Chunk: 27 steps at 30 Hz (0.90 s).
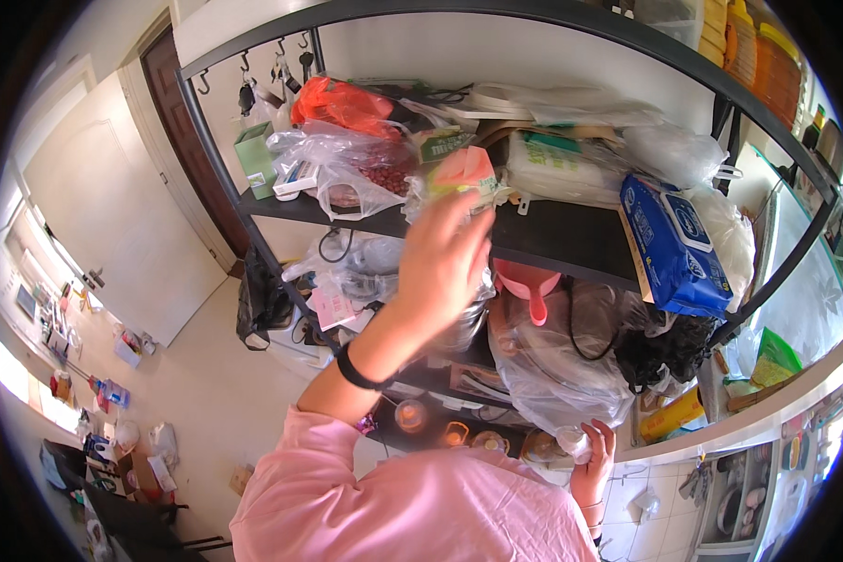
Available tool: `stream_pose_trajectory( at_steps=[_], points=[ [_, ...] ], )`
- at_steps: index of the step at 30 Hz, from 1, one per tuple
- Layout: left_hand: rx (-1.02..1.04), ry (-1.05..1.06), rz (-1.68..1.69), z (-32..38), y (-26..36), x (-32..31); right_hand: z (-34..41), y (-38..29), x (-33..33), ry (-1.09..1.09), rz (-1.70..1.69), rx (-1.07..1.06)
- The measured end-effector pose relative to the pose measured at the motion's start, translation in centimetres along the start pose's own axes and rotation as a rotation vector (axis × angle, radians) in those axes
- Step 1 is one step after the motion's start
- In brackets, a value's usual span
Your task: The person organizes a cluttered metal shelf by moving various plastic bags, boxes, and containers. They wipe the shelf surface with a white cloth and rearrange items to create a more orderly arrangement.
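My left hand is raised over the black shelf, blurred, its fingers at a pink and green packet. Whether the fingers grip that packet is hidden by the back of the hand. Low on the right, my right hand holds a small whitish object, too unclear to name further. Left of the packet is a clear plastic bag with dark red beans or nuts in it. A red plastic bag lies behind that one. To the right of the packet lies a white plastic-wrapped pack.
A blue wipes pack overhangs the shelf's front edge at right. Below hang a pink dustpan-like scoop and a large clear plastic bag. The rack's black metal post rises at left, near a white door.
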State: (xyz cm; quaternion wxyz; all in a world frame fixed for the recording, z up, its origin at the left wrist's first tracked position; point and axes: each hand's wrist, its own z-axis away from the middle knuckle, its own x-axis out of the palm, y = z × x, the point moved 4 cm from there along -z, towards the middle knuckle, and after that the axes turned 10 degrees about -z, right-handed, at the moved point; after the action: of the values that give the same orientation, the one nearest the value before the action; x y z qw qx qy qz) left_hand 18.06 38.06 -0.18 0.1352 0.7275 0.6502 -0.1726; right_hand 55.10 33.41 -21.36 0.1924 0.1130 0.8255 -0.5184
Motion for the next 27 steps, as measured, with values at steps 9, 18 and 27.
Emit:
stream_pose_trajectory(
  at_steps=[9,18,27],
  points=[
    [-0.136,-0.371,-0.484,-6.4,-5.3,7.8,-0.7,-0.4,1.6,-0.051,-0.001,-0.034],
    [-0.599,0.337,0.257,-8.0,-13.4,0.0,-0.9,2.3,0.7,0.070,-0.413,0.148],
    [-0.785,0.018,1.634,3.1,-1.5,-0.5,-6.7,-4.9,4.2,-0.430,-0.691,0.123]
  ],
)
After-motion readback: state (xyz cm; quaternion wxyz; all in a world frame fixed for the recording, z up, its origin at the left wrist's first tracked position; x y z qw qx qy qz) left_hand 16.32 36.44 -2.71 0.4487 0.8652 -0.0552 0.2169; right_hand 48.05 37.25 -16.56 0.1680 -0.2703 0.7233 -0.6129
